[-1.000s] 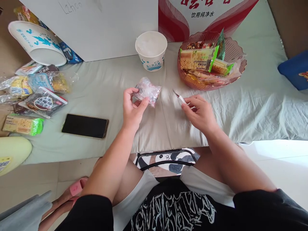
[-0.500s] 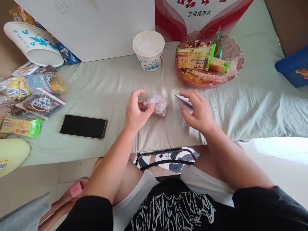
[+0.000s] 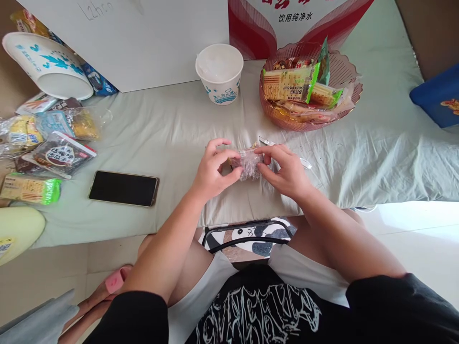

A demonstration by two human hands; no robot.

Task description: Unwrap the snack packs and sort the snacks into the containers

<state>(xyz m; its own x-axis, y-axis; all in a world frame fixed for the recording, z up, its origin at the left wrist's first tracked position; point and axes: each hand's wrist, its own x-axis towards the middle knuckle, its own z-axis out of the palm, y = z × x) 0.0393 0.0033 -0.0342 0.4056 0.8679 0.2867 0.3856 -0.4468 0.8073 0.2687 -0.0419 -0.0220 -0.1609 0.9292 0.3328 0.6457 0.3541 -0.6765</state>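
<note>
Centrally, we locate the clear snack wrapper [image 3: 247, 164] just above the pale green cloth [image 3: 172, 138], near the cloth's near edge. We note that both hands grasp it. The left hand [image 3: 215, 169] pinches its left end between thumb and fingers; the right hand [image 3: 285, 167] pinches its right end in the same way. The wrapper is crumpled and translucent, with a dark item inside that we cannot identify.

Just beyond the right hand, a small metal tool [image 3: 267, 141] lies on the cloth, partly hidden by the fingers; we cannot tell whether they touch it.

Farther away we find a white paper cup [image 3: 219, 72], upright. To its right stands a pink basket [image 3: 344, 71] that holds several biscuit packs [image 3: 289, 85].

To the left of the hands, a dark phone [image 3: 124, 188] lies flat, face up. Farther left is a heap of snack packets [image 3: 53, 138], and beyond it a large paper bowl [image 3: 46, 64] lies tipped on its side.
</note>
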